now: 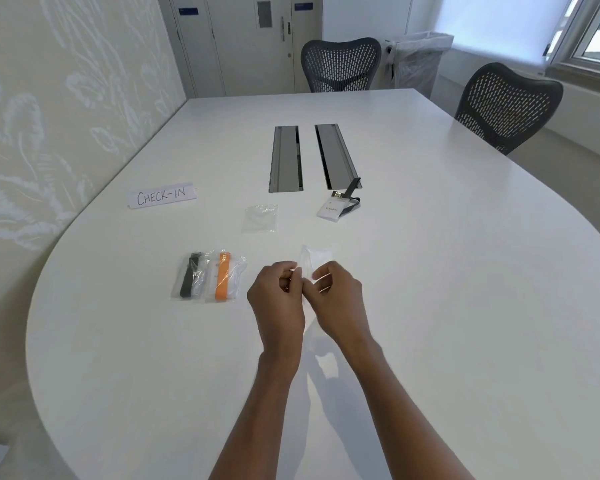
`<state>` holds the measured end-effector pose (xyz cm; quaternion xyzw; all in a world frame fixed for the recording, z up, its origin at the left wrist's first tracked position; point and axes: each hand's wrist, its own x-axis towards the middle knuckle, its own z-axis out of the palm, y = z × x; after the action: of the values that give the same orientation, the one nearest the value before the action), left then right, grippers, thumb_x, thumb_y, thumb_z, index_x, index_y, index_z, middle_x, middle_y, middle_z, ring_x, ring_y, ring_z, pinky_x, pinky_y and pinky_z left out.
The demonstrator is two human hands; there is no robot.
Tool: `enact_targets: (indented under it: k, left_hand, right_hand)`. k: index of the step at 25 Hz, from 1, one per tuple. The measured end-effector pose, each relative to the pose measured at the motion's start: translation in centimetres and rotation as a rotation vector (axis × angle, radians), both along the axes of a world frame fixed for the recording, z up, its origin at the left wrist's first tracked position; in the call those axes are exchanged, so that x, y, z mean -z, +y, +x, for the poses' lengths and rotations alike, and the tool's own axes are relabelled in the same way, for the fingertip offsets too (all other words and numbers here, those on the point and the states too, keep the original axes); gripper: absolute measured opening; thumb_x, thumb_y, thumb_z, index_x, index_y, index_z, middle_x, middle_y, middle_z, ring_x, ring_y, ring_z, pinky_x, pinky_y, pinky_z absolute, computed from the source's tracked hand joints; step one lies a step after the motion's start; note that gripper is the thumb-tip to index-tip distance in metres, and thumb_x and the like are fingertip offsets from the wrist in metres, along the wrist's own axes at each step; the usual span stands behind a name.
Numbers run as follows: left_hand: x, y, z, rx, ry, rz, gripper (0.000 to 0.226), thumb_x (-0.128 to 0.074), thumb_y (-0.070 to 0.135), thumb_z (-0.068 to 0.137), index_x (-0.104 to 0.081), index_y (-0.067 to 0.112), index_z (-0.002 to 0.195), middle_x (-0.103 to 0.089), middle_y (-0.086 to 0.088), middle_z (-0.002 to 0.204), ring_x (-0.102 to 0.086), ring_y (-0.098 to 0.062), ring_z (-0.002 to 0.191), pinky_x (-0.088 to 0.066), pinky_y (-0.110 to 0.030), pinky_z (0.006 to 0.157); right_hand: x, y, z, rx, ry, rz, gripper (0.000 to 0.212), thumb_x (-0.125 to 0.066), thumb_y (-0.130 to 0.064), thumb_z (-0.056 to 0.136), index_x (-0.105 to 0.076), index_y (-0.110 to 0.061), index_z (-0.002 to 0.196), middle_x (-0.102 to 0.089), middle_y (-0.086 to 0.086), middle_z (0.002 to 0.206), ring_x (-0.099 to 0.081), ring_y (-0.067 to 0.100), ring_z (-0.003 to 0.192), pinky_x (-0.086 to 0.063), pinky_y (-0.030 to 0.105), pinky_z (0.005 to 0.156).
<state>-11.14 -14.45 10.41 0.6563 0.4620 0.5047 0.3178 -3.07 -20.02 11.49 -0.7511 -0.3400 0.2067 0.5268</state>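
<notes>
pinching a small clear bag (315, 255) from both sides, the fingers (287, 271) of the left hand (278, 303) are curled tight, with thumb and fingertips closed on the bag's left edge. the fingers (328, 274) of the right hand (338, 301) are curled the same way and closed on its right edge, so only a narrow gap is left between the two sets of knuckles. the bag's upper part is seen standing up beyond the fingertips. its lower part is hidden between the hands, and whether it touches the desk (465, 271) cannot be told.

the hands are held over the middle of the desk, closer to its near edge. just left of the left hand two clear packets are laid side by side, one with a black strap (189, 280) and one with an orange strap (223, 280). toward the far edge an empty clear bag (260, 219) is laid flat. to its right a white badge (330, 211) on a dark lanyard is set at the near end of two metal cable slots (286, 157). near the left edge a paper sign (162, 196) lettered "check-in" is placed.
</notes>
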Motion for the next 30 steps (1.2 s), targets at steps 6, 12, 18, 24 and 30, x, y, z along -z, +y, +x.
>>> enact_targets:
  k: [6, 12, 18, 24, 30]
  left_hand:
    - [0.1, -0.5, -0.4, 0.030, -0.042, 0.025, 0.018, -0.074, 0.002, 0.092, -0.078, 0.012, 0.106, -0.072, 0.003, 0.094, -0.071, -0.007, 0.081, -0.054, -0.012, 0.073]
    - [0.5, -0.3, -0.6, -0.038, 0.047, 0.088, 0.023, -0.073, -0.009, 0.087, -0.078, 0.008, 0.102, -0.070, -0.003, 0.098, -0.067, -0.012, 0.082, -0.048, -0.004, 0.074]
    - [0.4, -1.2, -0.2, 0.051, 0.060, 0.140, 0.022, -0.072, -0.009, 0.088, -0.078, 0.004, 0.103, -0.067, -0.003, 0.097, -0.066, -0.013, 0.080, -0.049, -0.007, 0.076]
    - [0.7, -1.0, -0.2, 0.003, 0.127, 0.136, 0.026, -0.068, -0.012, 0.086, -0.077, 0.005, 0.104, -0.065, -0.003, 0.099, -0.063, -0.014, 0.081, -0.056, -0.024, 0.075]
    - [0.2, -0.7, -0.2, 0.012, 0.157, 0.149, 0.025, -0.069, -0.010, 0.089, -0.077, 0.005, 0.108, -0.065, -0.004, 0.102, -0.066, -0.017, 0.085, -0.058, -0.033, 0.076]
  right_hand:
    - [-0.3, 0.0, -0.1, -0.062, 0.080, 0.012, 0.016, -0.066, -0.011, 0.095, -0.066, -0.004, 0.080, -0.074, 0.008, 0.066, -0.073, 0.025, 0.062, -0.063, 0.049, 0.070]
    - [-0.1, -0.2, 0.4, 0.056, -0.108, -0.192, 0.002, -0.061, -0.011, 0.088, -0.059, -0.011, 0.087, -0.066, 0.002, 0.080, -0.059, 0.023, 0.068, -0.049, 0.036, 0.060]
    - [-0.5, 0.5, 0.3, 0.064, -0.209, -0.169, 0.021, -0.068, -0.025, 0.095, -0.049, -0.019, 0.103, -0.060, -0.003, 0.099, -0.059, 0.023, 0.087, -0.048, 0.038, 0.072]
    - [-0.6, 0.3, -0.3, 0.102, -0.242, -0.196, 0.023, -0.060, -0.013, 0.095, -0.048, -0.018, 0.114, -0.053, -0.002, 0.110, -0.056, 0.025, 0.083, -0.044, 0.038, 0.071]
    - [-0.4, 0.8, 0.8, 0.021, -0.192, 0.015, 0.010, -0.069, -0.014, 0.095, -0.059, -0.016, 0.095, -0.066, -0.004, 0.089, -0.062, 0.016, 0.077, -0.054, 0.033, 0.072]
